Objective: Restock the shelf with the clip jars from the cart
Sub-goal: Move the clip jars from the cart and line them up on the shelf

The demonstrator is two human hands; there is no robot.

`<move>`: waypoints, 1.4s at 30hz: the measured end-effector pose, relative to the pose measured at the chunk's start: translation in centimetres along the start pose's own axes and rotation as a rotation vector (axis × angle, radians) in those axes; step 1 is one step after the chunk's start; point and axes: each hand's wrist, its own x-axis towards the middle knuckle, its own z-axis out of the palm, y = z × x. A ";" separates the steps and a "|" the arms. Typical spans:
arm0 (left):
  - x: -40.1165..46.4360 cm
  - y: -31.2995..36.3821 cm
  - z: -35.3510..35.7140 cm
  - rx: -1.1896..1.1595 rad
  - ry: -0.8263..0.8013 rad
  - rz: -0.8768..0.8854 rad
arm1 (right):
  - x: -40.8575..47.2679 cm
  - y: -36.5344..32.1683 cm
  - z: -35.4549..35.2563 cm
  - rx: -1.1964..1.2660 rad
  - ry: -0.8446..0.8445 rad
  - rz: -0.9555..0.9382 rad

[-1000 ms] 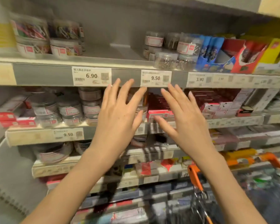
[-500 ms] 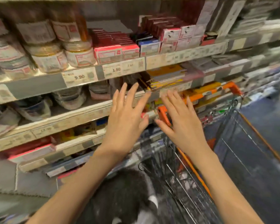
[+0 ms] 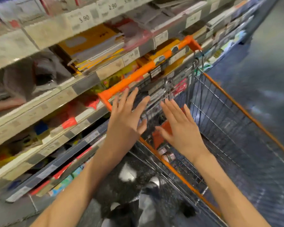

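Both hands hover palm-down with fingers spread over the near end of the wire cart (image 3: 223, 122). My left hand (image 3: 126, 118) is just below the cart's orange handle (image 3: 147, 68), holding nothing. My right hand (image 3: 179, 128) is beside it over the basket, also empty. Down in the cart, a few small clip jars (image 3: 166, 154) show blurred under my right wrist. The shelves (image 3: 82, 82) with price tags run along the left; the jar shelf itself is out of view above.
Stacked yellow envelopes and notebooks (image 3: 92, 46) fill the shelf level with the cart handle. Red and blue packets lie on lower shelves. Dark floor (image 3: 260, 79) stretches right of the cart. My shoes (image 3: 147, 194) stand between shelf and cart.
The view has swung down and right from the jar shelves to the cart. Both empty hands have dropped from shelf height to just over the cart's handle end.
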 end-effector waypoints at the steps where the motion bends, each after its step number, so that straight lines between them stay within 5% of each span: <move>1: 0.8 0.8 1.1 0.007 -0.030 0.031 | -0.5 1.3 0.4 0.008 -0.006 0.021; 14: 7.7 9.8 14.6 -0.096 -0.315 0.195 | -6.2 13.6 6.8 0.091 -0.145 0.293; 30: 10.1 10.3 30.6 -0.068 -0.863 0.360 | -8.8 19.3 20.1 0.264 -0.425 0.637; 42: 8.5 8.7 40.3 -0.170 -0.964 0.315 | -7.0 25.9 31.8 0.401 -0.444 0.803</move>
